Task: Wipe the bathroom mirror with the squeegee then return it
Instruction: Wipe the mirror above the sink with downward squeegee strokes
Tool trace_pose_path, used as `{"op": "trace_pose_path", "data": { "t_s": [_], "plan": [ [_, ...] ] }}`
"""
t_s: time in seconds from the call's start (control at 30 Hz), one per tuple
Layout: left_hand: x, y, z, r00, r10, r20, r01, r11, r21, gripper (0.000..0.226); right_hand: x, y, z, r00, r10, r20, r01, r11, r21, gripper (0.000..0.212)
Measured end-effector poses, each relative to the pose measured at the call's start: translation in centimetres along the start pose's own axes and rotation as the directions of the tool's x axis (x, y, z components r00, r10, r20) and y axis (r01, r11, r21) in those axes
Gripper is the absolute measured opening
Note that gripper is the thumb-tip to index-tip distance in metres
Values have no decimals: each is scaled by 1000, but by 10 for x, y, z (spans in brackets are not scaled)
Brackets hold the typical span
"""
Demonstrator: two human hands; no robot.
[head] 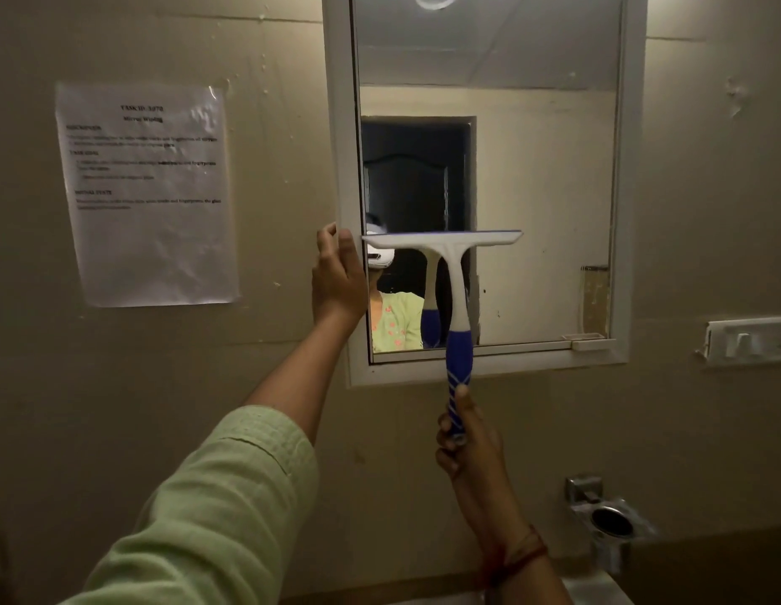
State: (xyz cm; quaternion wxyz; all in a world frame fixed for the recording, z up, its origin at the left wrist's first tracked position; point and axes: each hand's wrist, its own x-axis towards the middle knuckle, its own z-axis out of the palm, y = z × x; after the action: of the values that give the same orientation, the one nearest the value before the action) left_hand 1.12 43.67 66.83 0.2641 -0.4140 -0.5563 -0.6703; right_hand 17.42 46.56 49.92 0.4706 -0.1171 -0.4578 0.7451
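My right hand [465, 447] pinches the upright blue-and-white plastic squeegee [456, 307], blade level on the white-framed wall mirror [550, 189]; left hand [338, 281], fingers spread, steadies the frame.

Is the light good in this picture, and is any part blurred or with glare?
Head view: dim, warm light; a lamp glare ring at the mirror top; small print on the paper notice too blurred to read; squeegee fairly sharp; wide-angle bending at edges.

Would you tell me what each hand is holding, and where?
Right hand grips the squeegee by its handle's lower end; left hand rests on the mirror frame.
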Motion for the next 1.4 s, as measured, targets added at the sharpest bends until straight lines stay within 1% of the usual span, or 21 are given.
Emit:
{"op": "trace_pose_path", "data": {
  "t_s": [0.07, 0.13, 0.27, 0.43, 0.53, 0.63, 0.7, 0.77, 0.87, 1.0, 1.23, 1.3, 1.4],
  "plan": [
    [-1, 0, 0, 1000, 7, -1, -7, 1000, 3, 44, -3, 7, -1, 1000, -6, -2, 6, 999, -41, 36],
    [0, 0, 0, 1000, 2, 10, -2, 1000, -2, 44, -10, 24, -8, 999, 22, -25, -23, 998, -65, 36],
    [0, -2, 0, 1000, 4, 9, -4, 1000, 1, 45, -20, 44, -21, 995, 75, -61, -78, 996, -46, 34],
    [1, -2, 0, 1000, 2, 11, -2, 1000, -1, 45, -5, 16, -16, 1000, -1, -9, 1, 998, -56, 37],
    [0, -1, 0, 1000, 6, 11, -6, 1000, -2, 45, 0, 13, -13, 1000, -15, -1, 15, 997, -74, 38],
    [1, -2, 0, 1000, 3, 10, -3, 1000, 0, 44, -8, 36, -23, 999, 33, -37, -35, 996, -80, 37],
    [1, -4, 1, 1000, 10, 8, -10, 1000, -1, 44, -17, 55, -32, 993, 96, -64, -99, 994, -43, 34],
    [1, -4, 1, 1000, 18, 16, -18, 1000, -5, 45, -20, 62, -35, 990, 125, -59, -126, 992, -11, 33],
    [2, -4, 1, 1000, 22, -13, -22, 1000, 3, 44, -12, 49, -34, 994, 91, -54, -93, 995, -30, 33],
    [0, -2, 1, 999, 28, -18, -29, 999, -35, 42, -3, 40, -34, 997, 57, -45, -59, 997, -45, 34],
    [1, -3, 2, 1000, 6, -10, -6, 999, -37, 42, -21, 74, -49, 979, 194, -61, -193, 981, 22, 32],
    [1, -4, 2, 1000, 8, -6, -8, 999, -35, 42, -21, 70, -49, 981, 185, -67, -183, 983, 29, 32],
    [2, -5, 2, 1000, 10, -6, -11, 999, -35, 42, -10, 50, -42, 991, 124, -50, -123, 992, 6, 32]
  ]
}}
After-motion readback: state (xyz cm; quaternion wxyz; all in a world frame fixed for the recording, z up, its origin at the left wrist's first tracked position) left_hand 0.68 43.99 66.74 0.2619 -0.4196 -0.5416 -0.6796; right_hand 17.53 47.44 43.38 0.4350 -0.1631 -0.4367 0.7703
